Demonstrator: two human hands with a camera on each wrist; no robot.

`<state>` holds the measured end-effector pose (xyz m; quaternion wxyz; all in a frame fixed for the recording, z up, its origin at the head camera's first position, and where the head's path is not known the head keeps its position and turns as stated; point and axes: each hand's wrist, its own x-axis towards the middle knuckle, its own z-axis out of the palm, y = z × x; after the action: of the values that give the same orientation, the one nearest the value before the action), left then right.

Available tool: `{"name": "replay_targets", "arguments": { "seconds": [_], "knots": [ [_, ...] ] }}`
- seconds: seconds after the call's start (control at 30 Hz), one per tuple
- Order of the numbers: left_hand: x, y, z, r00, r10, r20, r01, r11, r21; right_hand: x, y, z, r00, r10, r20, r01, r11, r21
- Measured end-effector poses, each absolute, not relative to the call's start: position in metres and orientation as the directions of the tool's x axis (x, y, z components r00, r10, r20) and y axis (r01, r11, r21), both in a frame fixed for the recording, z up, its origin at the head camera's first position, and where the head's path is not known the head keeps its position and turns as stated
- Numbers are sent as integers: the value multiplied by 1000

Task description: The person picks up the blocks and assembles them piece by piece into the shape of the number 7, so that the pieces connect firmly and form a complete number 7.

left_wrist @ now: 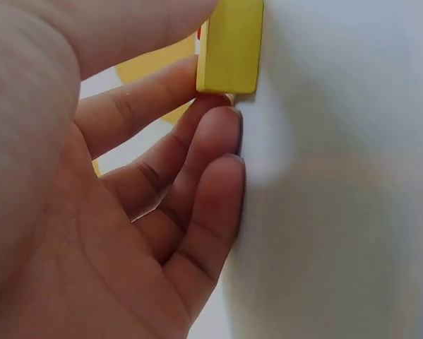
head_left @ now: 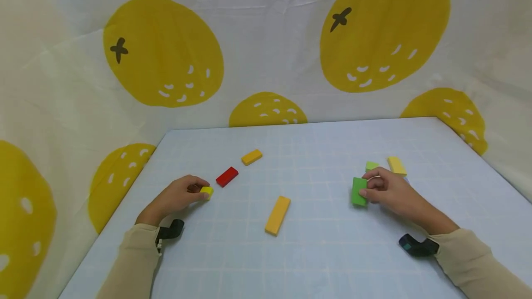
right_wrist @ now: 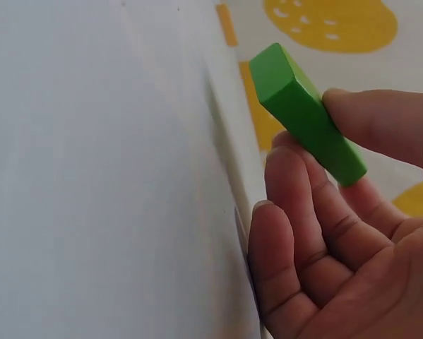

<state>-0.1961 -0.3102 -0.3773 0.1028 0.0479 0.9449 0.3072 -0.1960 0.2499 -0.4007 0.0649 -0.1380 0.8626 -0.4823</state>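
An orange block (head_left: 277,216) lies nearest, open desk (head_left: 316,262) either side. To its right, the right hand's grip (head_left: 390,192) narrowly pinches a green block (head_left: 359,191); leftward, the left hand (head_left: 178,196) pinches a yellow block (head_left: 207,192), a red block (head_left: 226,176) just beyond.

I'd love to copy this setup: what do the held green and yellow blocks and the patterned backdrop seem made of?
Green block: probably painted wood, smooth with slight sheen; even colour, but no visible grain, so plastic is possible.
Yellow block: likely the same, smooth with softly rounded corners.
Backdrop: thin fabric or plastic sheeting, faintly glossy, judging by its wrinkles.
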Motion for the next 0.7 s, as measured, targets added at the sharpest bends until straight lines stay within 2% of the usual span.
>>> {"name": "replay_targets", "arguments": {
  "seconds": [0.17, 0.47, 0.7],
  "knots": [
    [-196, -311, -381, -974, 146, -173, 11, 795, 606, -199, 247, -401, -957, -288, -20, -123, 469, -875],
    [-197, -311, -386, -972, 162, -173, 24, 793, 609, -202, 231, -400, -943, -333, -14, -117, 371, -921],
    [-198, -315, -385, -971, 150, -186, 4, 790, 613, -209, 214, -394, -948, -314, -57, -68, 373, -925]
  ]
}}
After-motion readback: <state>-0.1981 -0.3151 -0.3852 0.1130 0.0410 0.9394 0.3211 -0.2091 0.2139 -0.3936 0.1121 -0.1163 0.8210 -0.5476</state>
